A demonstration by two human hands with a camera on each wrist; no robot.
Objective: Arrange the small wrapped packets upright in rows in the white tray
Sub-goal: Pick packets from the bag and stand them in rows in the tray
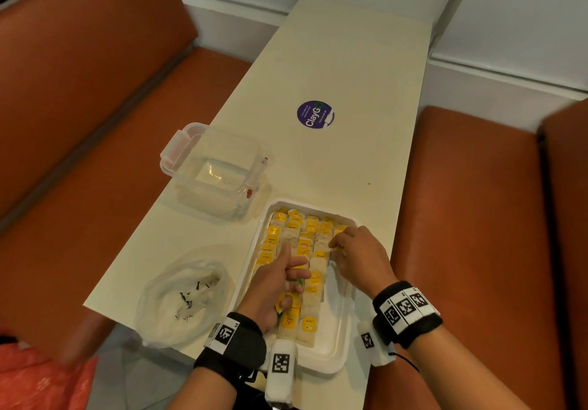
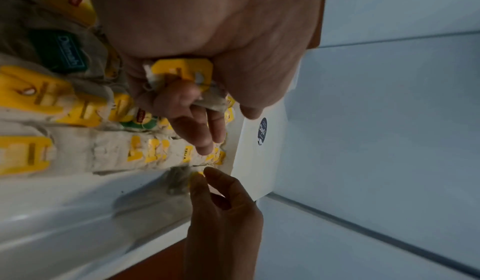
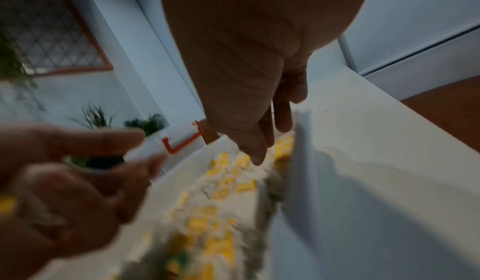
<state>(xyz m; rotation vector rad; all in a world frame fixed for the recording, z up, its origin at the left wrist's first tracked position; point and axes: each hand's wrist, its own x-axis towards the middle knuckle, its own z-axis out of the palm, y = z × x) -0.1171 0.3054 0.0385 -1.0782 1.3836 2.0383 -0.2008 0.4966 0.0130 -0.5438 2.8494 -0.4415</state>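
Yellow-tagged packets (image 1: 305, 244) fill white tray (image 1: 331, 346) | left hand (image 1: 280, 285) grips spare packets over near rows | right hand (image 1: 359, 257) apparently pinches one packet at far-right gap | seat it upright, tag up, snug against neighbours

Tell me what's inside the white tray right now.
The white tray holds rows of yellow-tagged tea bags, a few green-tagged. The left hand and right hand cover several; its right strip looks bare. The bottom beneath the bags is hidden.
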